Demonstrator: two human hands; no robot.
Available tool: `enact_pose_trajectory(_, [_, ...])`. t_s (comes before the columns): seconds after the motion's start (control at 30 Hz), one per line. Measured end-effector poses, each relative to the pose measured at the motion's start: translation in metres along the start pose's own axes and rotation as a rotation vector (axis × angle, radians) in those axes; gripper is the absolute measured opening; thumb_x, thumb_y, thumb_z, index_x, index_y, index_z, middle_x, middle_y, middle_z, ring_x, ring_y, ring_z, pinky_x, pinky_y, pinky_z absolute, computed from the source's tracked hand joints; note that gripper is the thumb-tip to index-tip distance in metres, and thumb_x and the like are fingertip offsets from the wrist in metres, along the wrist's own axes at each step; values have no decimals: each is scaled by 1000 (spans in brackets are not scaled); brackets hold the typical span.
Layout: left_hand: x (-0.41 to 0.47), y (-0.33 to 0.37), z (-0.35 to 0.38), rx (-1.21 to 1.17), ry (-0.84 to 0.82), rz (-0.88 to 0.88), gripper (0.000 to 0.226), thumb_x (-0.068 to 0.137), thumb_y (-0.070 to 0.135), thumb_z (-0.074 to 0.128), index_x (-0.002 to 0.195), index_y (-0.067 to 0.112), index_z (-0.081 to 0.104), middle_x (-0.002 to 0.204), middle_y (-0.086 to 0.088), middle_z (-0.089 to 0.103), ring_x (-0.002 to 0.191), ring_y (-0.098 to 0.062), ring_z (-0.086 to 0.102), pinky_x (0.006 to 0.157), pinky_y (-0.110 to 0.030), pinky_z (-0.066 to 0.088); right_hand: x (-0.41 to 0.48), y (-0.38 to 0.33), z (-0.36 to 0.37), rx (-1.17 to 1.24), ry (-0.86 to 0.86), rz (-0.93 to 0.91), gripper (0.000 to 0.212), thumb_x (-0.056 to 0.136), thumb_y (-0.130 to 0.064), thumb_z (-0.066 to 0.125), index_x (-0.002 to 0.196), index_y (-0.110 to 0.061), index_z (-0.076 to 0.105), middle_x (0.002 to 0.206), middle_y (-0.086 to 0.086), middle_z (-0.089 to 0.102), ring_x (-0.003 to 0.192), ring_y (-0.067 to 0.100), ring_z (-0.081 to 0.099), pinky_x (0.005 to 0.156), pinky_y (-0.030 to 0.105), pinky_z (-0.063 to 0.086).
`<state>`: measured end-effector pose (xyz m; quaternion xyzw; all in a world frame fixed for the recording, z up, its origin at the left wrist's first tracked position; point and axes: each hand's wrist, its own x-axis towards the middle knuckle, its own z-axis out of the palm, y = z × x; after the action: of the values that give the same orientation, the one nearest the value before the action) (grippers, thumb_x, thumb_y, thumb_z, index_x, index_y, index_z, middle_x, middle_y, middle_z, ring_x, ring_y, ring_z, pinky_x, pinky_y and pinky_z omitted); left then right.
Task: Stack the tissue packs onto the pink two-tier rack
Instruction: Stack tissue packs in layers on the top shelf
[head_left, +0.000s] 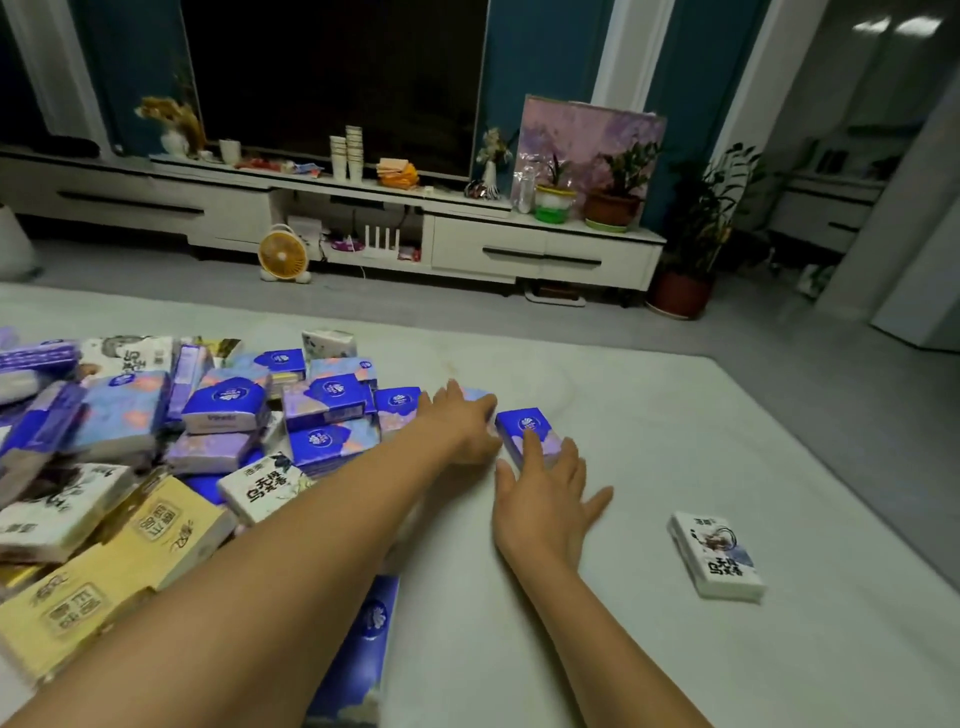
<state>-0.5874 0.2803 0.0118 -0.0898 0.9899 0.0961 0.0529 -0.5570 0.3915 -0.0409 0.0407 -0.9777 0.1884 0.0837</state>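
A heap of tissue packs (223, 415) in blue, lilac, white and yellow wrappers covers the left of the pale mat (675, 426). My left hand (460, 428) reaches to the heap's right edge, its fingers curled over a lilac pack (482, 397) that it mostly hides. Just to the right lies a blue-and-lilac pack (524, 423). My right hand (545, 493) lies flat with spread fingers, its fingertips touching that pack's near end. A white printed pack (719, 558) lies alone at the right. No pink rack is in view.
A long blue pack (363, 639) lies under my left forearm. Beyond the mat stands a white TV cabinet (519, 249) with paper cups, vases and potted plants. A small orange fan (283, 254) sits on the floor, and a large potted plant (685, 291) stands at the cabinet's right end.
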Motion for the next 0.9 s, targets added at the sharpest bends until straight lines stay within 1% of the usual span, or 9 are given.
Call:
enact_pose_trajectory(0.13, [7, 9, -9, -47, 10, -13, 46, 87, 29, 57, 128, 18, 38, 128, -14, 45, 117, -32, 43, 95, -38, 38, 0, -2, 0, 25, 124, 8, 36, 97, -38, 35, 129, -22, 40, 128, 11, 41, 120, 25, 40, 109, 41, 20])
enact_pose_trajectory(0.23, [1, 16, -11, -128, 102, -43, 46, 87, 27, 57, 126, 16, 37, 126, -14, 49, 118, -31, 40, 94, -37, 35, -1, -1, -2, 147, 173, 61, 33, 93, -28, 43, 124, -17, 46, 119, 11, 46, 108, 28, 47, 100, 35, 27])
enact_pose_trajectory(0.37, [-36, 10, -35, -215, 195, 34, 65, 79, 16, 65, 134, 12, 30, 129, -13, 45, 120, -30, 41, 91, -33, 39, 1, 2, -5, 261, 205, 104, 36, 90, -26, 47, 124, -15, 45, 120, 11, 46, 108, 29, 49, 94, 32, 29])
enact_pose_trajectory(0.43, [-67, 2, -55, -309, 195, 65, 69, 75, 7, 68, 133, 9, 31, 129, -12, 42, 116, -29, 46, 78, -30, 47, -2, 2, -8, 309, 219, 117, 36, 90, -25, 49, 123, -12, 46, 121, 13, 46, 109, 31, 49, 93, 34, 30])
enact_pose_trajectory(0.53, [-126, -10, -85, -399, 228, 165, 58, 72, 4, 70, 120, 13, 40, 118, -9, 46, 97, -24, 53, 58, -24, 47, -7, -1, -14, 378, 226, 118, 38, 89, -25, 53, 123, -9, 47, 121, 17, 47, 108, 35, 49, 91, 39, 35])
enact_pose_trajectory(0.6, [-176, -17, -105, -449, 301, 257, 51, 72, 6, 71, 114, 18, 43, 111, -2, 50, 93, -18, 54, 65, -27, 50, -13, -4, -22, 522, 235, 117, 40, 88, -23, 56, 124, -7, 48, 122, 21, 48, 107, 39, 50, 90, 40, 39])
enact_pose_trajectory(0.73, [-299, -41, -140, -519, 447, 393, 60, 72, 16, 72, 122, 34, 43, 112, 13, 56, 102, -5, 58, 81, -18, 52, -40, -2, -41, 839, 330, 194, 34, 87, -20, 56, 120, -11, 51, 126, 18, 46, 105, 37, 52, 87, 38, 41])
enact_pose_trajectory(0.83, [-387, -86, -155, -334, 614, 384, 65, 68, 35, 66, 125, 47, 38, 119, 25, 52, 111, 3, 52, 91, -11, 42, -70, -27, -65, 984, 308, -78, 44, 77, -36, 56, 114, -12, 56, 119, 12, 52, 104, 29, 52, 84, 27, 40])
enact_pose_trajectory(0.9, [-427, -124, -158, -217, 693, 262, 65, 64, 40, 61, 123, 52, 37, 121, 26, 52, 114, 2, 52, 96, -20, 41, -98, -63, -93, 1051, 238, -373, 41, 71, -45, 52, 105, -22, 57, 109, 6, 55, 95, 21, 55, 77, 12, 41])
